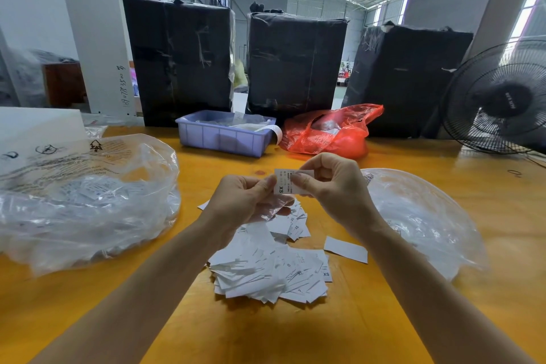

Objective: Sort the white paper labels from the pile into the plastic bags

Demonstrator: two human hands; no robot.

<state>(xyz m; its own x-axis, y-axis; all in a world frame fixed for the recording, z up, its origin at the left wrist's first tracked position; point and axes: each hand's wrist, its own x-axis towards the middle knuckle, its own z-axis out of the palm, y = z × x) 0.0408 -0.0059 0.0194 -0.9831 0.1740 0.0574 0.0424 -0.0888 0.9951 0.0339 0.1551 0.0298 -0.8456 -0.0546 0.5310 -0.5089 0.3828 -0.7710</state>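
Note:
A pile of white paper labels (271,272) lies on the yellow table (384,319) in front of me. Above the pile, both hands hold one white label marked XS (284,183). My left hand (245,201) pinches its left edge and also grips a small clear plastic bag (276,210) that hangs under its fingers. My right hand (331,183) pinches the label's right part between thumb and fingers. A large clear plastic bag (88,198) with labels inside sits at the left. Another clear plastic bag (419,216) lies at the right.
A single label (345,249) lies apart, right of the pile. A purple plastic bin (224,134) and a red plastic bag (331,133) stand at the table's far side, before three black wrapped bales (295,62). A black fan (499,97) stands far right.

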